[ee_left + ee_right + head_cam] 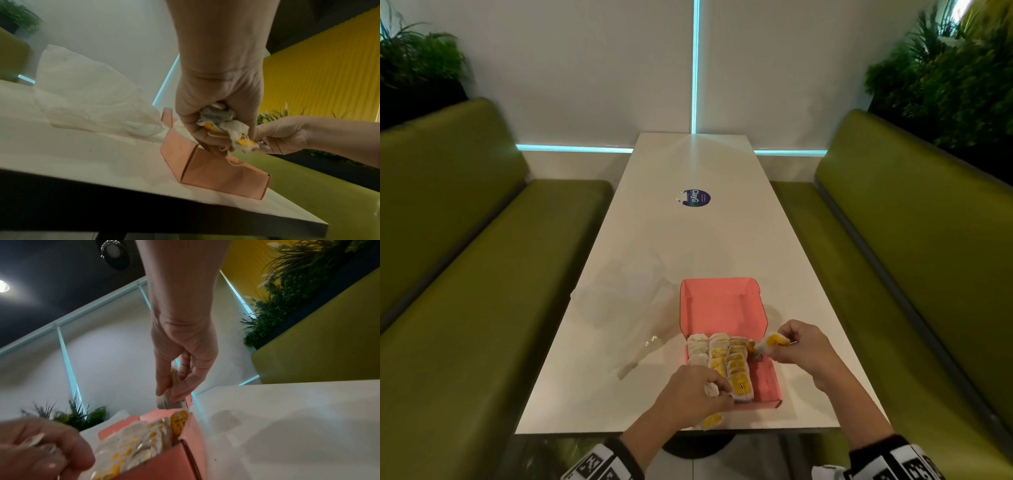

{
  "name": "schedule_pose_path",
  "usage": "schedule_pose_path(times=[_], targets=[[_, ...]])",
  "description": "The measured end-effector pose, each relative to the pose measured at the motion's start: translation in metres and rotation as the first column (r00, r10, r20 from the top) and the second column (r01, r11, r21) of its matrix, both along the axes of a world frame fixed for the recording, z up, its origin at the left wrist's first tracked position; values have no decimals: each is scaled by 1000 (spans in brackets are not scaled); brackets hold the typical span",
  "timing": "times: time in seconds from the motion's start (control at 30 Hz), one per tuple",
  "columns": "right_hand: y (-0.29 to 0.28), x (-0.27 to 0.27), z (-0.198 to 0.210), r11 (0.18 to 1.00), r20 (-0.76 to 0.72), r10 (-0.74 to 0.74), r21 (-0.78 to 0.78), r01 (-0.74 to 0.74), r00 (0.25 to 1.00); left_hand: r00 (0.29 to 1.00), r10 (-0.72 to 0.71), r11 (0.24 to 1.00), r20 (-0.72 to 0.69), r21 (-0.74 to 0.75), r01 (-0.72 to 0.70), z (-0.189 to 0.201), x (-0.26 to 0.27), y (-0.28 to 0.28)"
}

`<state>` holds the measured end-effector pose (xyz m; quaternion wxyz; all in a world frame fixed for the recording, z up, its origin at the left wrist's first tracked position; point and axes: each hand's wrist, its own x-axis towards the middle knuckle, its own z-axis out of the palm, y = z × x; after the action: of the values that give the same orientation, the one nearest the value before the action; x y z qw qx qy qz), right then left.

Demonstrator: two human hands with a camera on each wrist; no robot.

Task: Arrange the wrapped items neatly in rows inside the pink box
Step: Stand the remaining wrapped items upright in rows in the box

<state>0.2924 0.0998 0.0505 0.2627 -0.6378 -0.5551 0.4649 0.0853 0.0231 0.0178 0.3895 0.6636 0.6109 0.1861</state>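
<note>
At the near edge of the long white table (654, 246), the left hand (693, 394) is curled round a bunch of wrapped items (224, 128), white wrappers with yellow patches crumpled in its fist; how many it holds cannot be told. It sits at the near left corner of the pink box (768, 380), which lies close to the table's near edge, right of centre. Three rows of wrapped items (722, 363) run front to back along the box's left side, packed too tightly and too blurred to count one by one; the strip along its right wall is bare pink. The right hand (803, 346) is above the box's right wall, thumb and fingertips pinching one wrapped item (774, 342) by its end. The box's open lid (722, 305) lies flat beyond the rows. Left of the box, toward the table's left edge, lies one crumpled clear plastic bag (619, 301). Farther along the middle of the table is one round blue sticker (698, 198). Two olive-green benches flank the table, the left bench (465, 274) and the right bench (914, 246), with green plants (955, 75) behind each backrest. The table's far end meets a white wall (585, 68) crossed by glowing turquoise light strips (695, 68).
</note>
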Motion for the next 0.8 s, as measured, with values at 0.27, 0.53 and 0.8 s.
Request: schedule_pose_path(times=[0.27, 0.53, 0.8], targets=[[-8, -17, -21, 969, 472, 141, 115, -219, 870, 997, 41, 999, -63, 35, -39, -7, 2, -1], [-19, -44, -31, 958, 715, 45, 167, -234, 698, 997, 50, 999, -61, 18, -49, -11, 1, 1], [-12, -39, -41, 961, 643, 17, 200, -190, 766, 996, 66, 998, -63, -6, -66, -13, -2, 1]])
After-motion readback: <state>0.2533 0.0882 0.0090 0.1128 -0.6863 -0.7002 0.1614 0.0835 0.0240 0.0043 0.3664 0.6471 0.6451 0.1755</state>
